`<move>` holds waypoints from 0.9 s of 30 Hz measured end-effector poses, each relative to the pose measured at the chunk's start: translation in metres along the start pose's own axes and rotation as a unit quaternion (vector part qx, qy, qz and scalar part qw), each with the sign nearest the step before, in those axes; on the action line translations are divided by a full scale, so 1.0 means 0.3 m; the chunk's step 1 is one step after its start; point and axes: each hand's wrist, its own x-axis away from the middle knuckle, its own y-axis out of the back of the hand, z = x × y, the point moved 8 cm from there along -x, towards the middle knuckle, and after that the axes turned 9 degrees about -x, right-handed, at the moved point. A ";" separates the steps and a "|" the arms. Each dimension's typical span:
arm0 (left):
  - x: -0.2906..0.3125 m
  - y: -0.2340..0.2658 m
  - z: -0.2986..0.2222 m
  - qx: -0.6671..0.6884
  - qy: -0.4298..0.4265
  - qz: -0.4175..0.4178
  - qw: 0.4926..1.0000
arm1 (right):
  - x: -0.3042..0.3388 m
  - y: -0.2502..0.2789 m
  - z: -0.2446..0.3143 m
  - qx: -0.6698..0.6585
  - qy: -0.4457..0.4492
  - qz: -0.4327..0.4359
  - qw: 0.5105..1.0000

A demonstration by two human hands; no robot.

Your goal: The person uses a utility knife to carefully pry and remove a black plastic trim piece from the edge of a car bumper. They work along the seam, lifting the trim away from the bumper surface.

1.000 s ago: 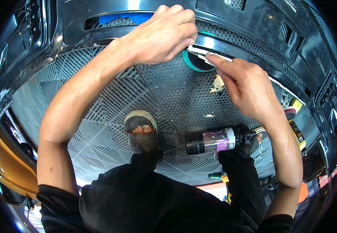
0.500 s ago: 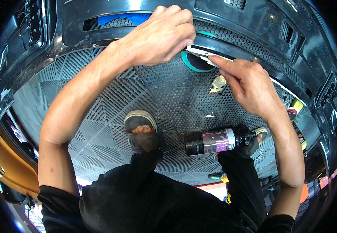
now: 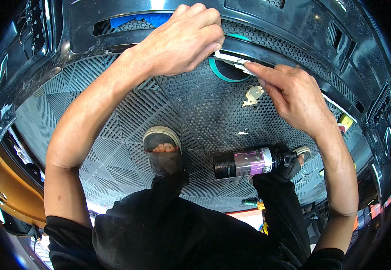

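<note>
A long black car body panel [image 3: 134, 39], shiny and curved, spans the view ahead of me. A white strip [image 3: 232, 58] lies along its near edge. At the strip's left end my left hand [image 3: 184, 42] is closed, thumb and fingertips pinching it. My right hand [image 3: 294, 94] is closed on the strip further right, the index finger stretched along it and the thumb beneath. Whether a thin tool is also in my right fingers, I cannot make out. More white strip [image 3: 337, 104] shows along the edge to the right of my right hand.
Behind the panel's edge a round black piece with a green rim [image 3: 226, 77] rests on the dark mat. Pale scraps [image 3: 252, 95] lie closer. A black bottle with a purple-and-white label [image 3: 249, 163] appears near my right foot. A blue cloth [image 3: 134, 20] shows through the panel's slot.
My right hand has shifted slightly right and down along the strip, exposing a little more of it between the hands. My left hand keeps its pinch, moving barely up and left.
</note>
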 end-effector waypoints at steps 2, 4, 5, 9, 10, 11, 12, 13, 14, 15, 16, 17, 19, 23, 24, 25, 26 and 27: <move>0.003 0.002 -0.003 -0.008 -0.001 -0.014 1.000 | -0.003 0.010 0.005 0.002 0.024 -0.008 1.000; 0.009 -0.001 -0.003 -0.018 0.000 -0.025 1.000 | -0.003 0.012 0.002 0.006 0.028 -0.006 1.000; 0.012 -0.004 -0.003 -0.023 0.001 -0.030 0.999 | -0.002 0.012 -0.001 0.011 0.026 -0.006 1.000; 0.022 -0.017 0.002 -0.022 0.009 -0.058 0.998 | 0.011 0.013 0.006 0.036 0.035 -0.015 0.999; 0.023 -0.020 0.003 -0.027 0.009 -0.059 0.998 | 0.013 0.013 0.007 0.033 0.038 -0.016 0.999; 0.023 -0.023 0.003 -0.033 0.007 -0.060 0.998 | 0.015 0.013 0.004 0.030 0.034 -0.016 0.999; 0.023 -0.023 0.004 -0.039 0.006 -0.062 0.997 | 0.014 0.012 0.006 0.028 0.041 -0.018 0.999; 0.022 -0.024 0.003 -0.036 0.004 -0.063 0.997 | 0.013 0.009 0.003 0.027 0.042 -0.018 0.999; 0.022 -0.024 0.003 -0.034 0.003 -0.064 0.997 | 0.012 0.008 0.000 0.027 0.044 -0.019 0.998; 0.021 -0.022 0.003 -0.032 0.002 -0.068 0.997 | 0.009 0.005 -0.006 0.022 0.040 -0.019 0.999; 0.020 -0.023 0.003 -0.032 0.002 -0.067 0.997 | 0.006 0.000 -0.011 0.016 0.039 -0.021 0.999; 0.020 -0.023 0.003 -0.033 0.002 -0.067 0.997 | 0.004 -0.006 -0.019 0.013 0.032 -0.018 0.999; 0.021 -0.022 0.002 -0.032 0.003 -0.066 0.997 | 0.003 -0.005 -0.022 -0.001 0.043 -0.023 0.999; 0.025 -0.020 0.001 -0.019 0.005 -0.060 0.998 | 0.006 -0.003 -0.035 -0.014 0.036 -0.013 0.999; 0.025 -0.019 0.001 -0.017 0.005 -0.061 0.998 | 0.006 -0.001 -0.036 -0.010 0.033 -0.011 0.999; 0.022 -0.016 0.001 -0.011 0.004 -0.065 0.998 | 0.006 0.002 -0.038 -0.006 0.031 -0.009 0.999; 0.021 -0.012 0.000 -0.009 0.003 -0.072 0.997 | 0.006 0.005 -0.038 -0.001 0.030 -0.009 1.000; 0.019 -0.007 -0.002 -0.009 -0.001 -0.080 0.997 | 0.007 0.009 -0.040 -0.003 0.029 -0.006 1.000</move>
